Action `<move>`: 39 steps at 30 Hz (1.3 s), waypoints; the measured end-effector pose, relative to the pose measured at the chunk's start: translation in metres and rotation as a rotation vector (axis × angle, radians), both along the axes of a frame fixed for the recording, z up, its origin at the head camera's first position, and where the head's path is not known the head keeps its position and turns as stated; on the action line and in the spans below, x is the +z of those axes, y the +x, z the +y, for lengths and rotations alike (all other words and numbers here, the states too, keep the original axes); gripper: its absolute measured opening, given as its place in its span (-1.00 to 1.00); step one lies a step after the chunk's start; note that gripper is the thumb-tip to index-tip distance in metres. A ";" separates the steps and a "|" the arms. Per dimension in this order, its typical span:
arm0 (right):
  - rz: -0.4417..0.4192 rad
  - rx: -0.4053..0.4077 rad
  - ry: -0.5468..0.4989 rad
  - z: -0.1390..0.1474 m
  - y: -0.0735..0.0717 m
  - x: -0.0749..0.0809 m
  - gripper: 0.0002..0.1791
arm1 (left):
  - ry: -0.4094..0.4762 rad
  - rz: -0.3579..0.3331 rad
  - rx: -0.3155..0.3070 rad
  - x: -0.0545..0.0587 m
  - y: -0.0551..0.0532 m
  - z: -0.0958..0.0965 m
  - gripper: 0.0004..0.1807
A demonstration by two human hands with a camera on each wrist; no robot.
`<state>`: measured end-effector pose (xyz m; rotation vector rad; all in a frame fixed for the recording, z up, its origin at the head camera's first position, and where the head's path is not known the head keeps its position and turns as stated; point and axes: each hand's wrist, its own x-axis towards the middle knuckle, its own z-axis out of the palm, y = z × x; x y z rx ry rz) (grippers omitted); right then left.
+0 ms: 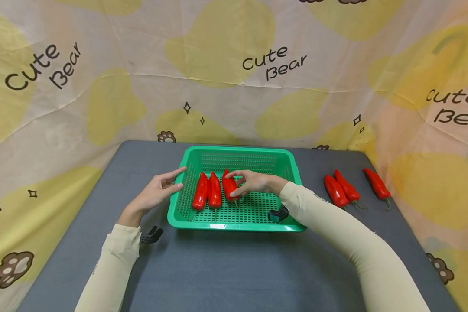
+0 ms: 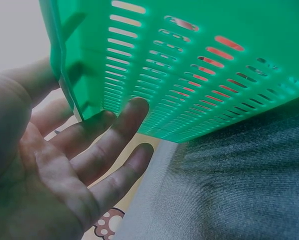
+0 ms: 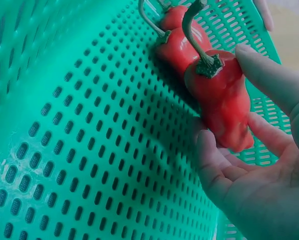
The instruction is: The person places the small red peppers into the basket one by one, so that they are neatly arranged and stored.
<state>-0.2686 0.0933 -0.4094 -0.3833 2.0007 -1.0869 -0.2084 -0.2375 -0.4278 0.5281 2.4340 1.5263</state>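
Observation:
My right hand (image 1: 253, 181) reaches into the green plastic basket (image 1: 238, 226) and holds a red chili pepper (image 1: 229, 185) between thumb and fingers. In the right wrist view, this pepper (image 3: 222, 100) has its curved green stem toward the camera; whether it touches the basket floor I cannot tell. Left of it lie two more red peppers, one (image 1: 214, 190) beside the other (image 1: 200, 193), stems toward me. At the basket's left rim, my left hand (image 1: 153, 196) touches the edge with thumb and forefinger. In the left wrist view its other fingers (image 2: 132, 120) extend loosely along the outer wall.
On the grey table (image 1: 234, 268), right of the basket, two red peppers lie close together, one (image 1: 335, 190) against the other (image 1: 347, 186). A third pepper (image 1: 377, 184) lies near the right edge. A printed cloth (image 1: 218, 65) hangs behind and beside the table.

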 end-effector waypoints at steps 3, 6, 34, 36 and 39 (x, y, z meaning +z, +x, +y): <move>0.002 0.006 0.013 -0.001 0.000 -0.001 -0.28 | -0.001 -0.002 0.001 0.000 0.000 0.000 -0.37; 0.013 0.009 0.029 -0.001 -0.001 -0.004 -0.28 | 0.001 -0.006 0.000 0.000 0.000 0.000 -0.36; 0.000 0.045 0.052 -0.002 0.005 -0.007 -0.26 | 0.004 -0.005 -0.013 -0.001 -0.001 -0.001 -0.35; 0.002 0.042 0.053 -0.003 0.005 -0.007 -0.26 | 0.007 -0.009 -0.010 -0.001 -0.001 -0.001 -0.35; 0.004 0.042 0.053 -0.002 0.005 -0.007 -0.27 | 0.019 -0.019 -0.006 0.000 -0.001 -0.001 -0.35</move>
